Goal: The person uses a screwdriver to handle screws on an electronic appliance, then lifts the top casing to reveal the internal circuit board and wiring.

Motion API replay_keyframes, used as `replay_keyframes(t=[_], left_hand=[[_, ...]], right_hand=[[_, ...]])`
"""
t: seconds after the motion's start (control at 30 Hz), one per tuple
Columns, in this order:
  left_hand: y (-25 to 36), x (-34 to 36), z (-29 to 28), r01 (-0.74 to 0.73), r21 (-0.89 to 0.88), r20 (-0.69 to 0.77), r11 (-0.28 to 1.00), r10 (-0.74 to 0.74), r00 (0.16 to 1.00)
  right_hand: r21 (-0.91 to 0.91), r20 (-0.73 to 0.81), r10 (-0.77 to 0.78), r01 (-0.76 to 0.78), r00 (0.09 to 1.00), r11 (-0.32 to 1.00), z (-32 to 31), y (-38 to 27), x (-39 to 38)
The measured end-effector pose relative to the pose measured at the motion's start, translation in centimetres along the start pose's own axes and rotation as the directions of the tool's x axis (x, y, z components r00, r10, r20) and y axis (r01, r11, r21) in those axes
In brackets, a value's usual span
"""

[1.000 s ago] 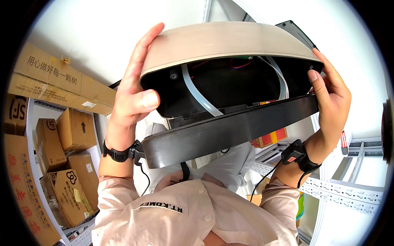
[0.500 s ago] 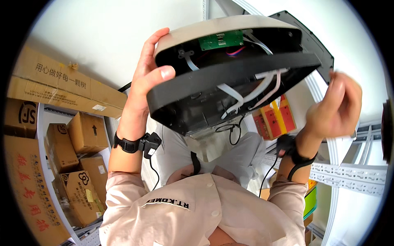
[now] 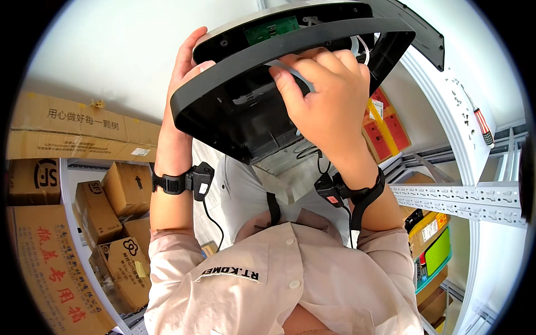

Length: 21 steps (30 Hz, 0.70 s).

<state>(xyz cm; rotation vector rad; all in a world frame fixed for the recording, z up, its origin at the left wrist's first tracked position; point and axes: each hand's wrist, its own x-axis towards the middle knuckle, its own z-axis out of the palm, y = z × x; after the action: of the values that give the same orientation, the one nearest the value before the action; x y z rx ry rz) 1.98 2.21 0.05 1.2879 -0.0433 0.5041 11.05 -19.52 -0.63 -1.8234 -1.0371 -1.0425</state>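
Observation:
My left hand (image 3: 184, 78) is closed round the left end of an opened device housing (image 3: 223, 114), raised and tilted before me. The housing has a beige outer shell and a black plastic inside, parted along one side. A green circuit board (image 3: 272, 30) shows in the gap between its two halves. My right hand (image 3: 332, 106) reaches into the black half, thumb and fingers curled together at a pale ribbon cable (image 3: 298, 73). The fingertips are partly hidden behind the cable and the rim. Another white wire (image 3: 365, 50) loops past my knuckles.
A flat black panel (image 3: 416, 28) lies behind the housing on a white surface. Loose screws (image 3: 462, 100) and a screwdriver (image 3: 483, 125) with a striped handle lie there too. A red taped box (image 3: 385, 125) is below. Cardboard boxes (image 3: 128, 190) fill the shelf at left; metal shelving (image 3: 446, 198) stands at right.
My right hand has moved left from beside the housing to inside it, onto the ribbon cable. In my left hand, the housing has shifted up and left in view.

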Motion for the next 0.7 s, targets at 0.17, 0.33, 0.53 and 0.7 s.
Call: replay_keyframes(t=[0.17, 0.33, 0.53, 0.7], left_hand=[[0.2, -0.4, 0.4, -0.032, 0.108, -0.003, 0.994, 0.033, 0.999], [-1.9, 1.0, -1.9, -0.131, 0.199, 0.017, 0.971, 0.131, 0.991], [-1.9, 2.1, -2.6, -0.068, 0.144, -0.018, 0.987, 0.072, 0.997], [-2.0, 2.3, -3.4, -0.071, 0.092, 0.051, 0.993, 0.066, 0.997]], right_hand=[[-0.025, -0.082, 0.016, -0.018, 0.997, 1.0, 0.5, 0.0, -0.2], [-0.039, -0.115, 0.026, -0.03, 0.993, 0.999, 0.9, 0.3, -0.1], [-0.053, -0.144, 0.01, -0.017, 0.99, 0.998, 1.4, 0.7, -0.1], [-0.075, -0.063, 0.044, -0.049, 0.997, 0.996, 0.6, -0.1, 0.1]])
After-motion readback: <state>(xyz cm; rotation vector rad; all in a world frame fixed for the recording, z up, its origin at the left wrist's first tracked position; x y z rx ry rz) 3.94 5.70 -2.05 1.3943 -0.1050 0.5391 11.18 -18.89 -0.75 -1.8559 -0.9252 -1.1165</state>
